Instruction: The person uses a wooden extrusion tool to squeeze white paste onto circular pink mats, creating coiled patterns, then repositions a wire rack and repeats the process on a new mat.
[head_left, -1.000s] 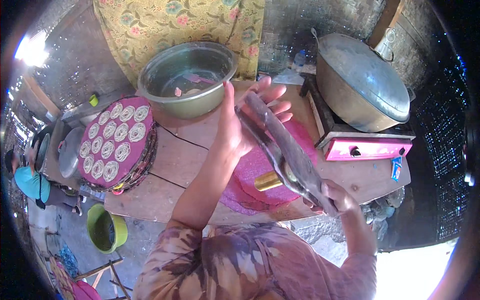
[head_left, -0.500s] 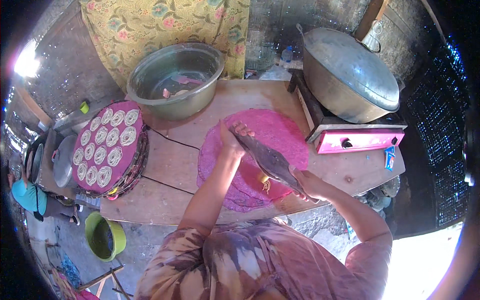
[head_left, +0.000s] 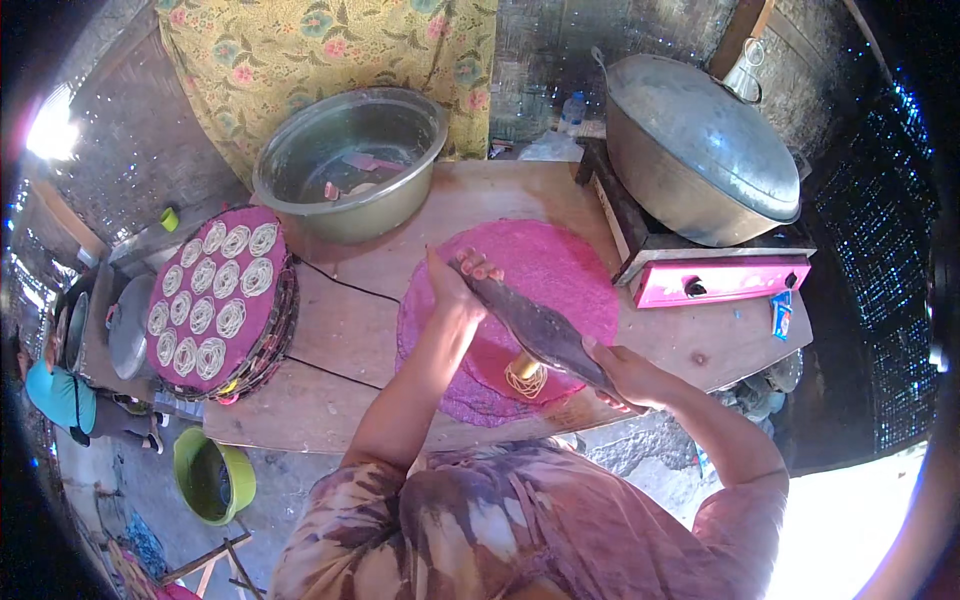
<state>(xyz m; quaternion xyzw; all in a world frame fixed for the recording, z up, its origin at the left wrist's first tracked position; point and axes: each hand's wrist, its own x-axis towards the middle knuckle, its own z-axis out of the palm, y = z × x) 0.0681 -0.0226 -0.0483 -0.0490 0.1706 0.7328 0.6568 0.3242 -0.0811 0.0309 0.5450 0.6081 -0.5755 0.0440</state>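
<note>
My left hand (head_left: 455,283) grips the far end of a long dark press tool (head_left: 535,325), and my right hand (head_left: 622,372) grips its near end. The tool lies slanted over a round pink mat (head_left: 545,270) on the wooden table (head_left: 340,340). A brass cylinder (head_left: 522,366) under the tool's middle drops thin pale noodle strands (head_left: 526,382) in a small coil onto the mat. To the left, a round pink tray (head_left: 215,295) carries several white noodle coils.
A large metal basin (head_left: 350,160) holding bits stands at the table's back. A lidded metal pot (head_left: 700,150) sits on a pink stove (head_left: 715,280) at the right. A green bucket (head_left: 210,475) is on the ground at lower left, near a person in teal (head_left: 55,395).
The tool has come down from a raised, steeper position to lie low over the pink mat, and noodle strands now pile under it. My view has shifted closer to the table.
</note>
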